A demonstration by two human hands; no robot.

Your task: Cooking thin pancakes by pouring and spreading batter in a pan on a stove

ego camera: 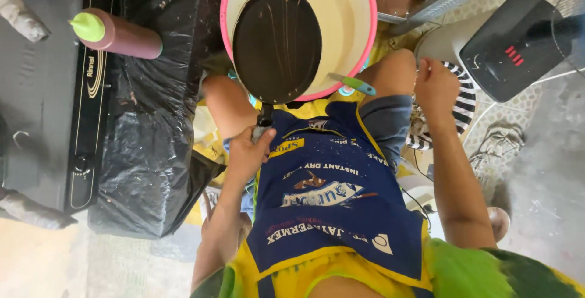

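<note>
The left hand [247, 152] keeps its grip closed on the handle of the dark pan [277, 42], held at twelve o'clock over the pink-rimmed batter basin [359, 5] (any drips land inside), while the right hand [436, 85], fingers curled on nothing visible, rests at two o'clock.

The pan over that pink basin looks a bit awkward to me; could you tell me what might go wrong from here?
1. The left hand alone grips the pan by its short handle, so it could tip and drip batter past the basin onto the apron.
2. The spatula lies loose on the basin's rim and might get knocked off.
3. The right hand is off by the striped cloth, giving no support.
</note>
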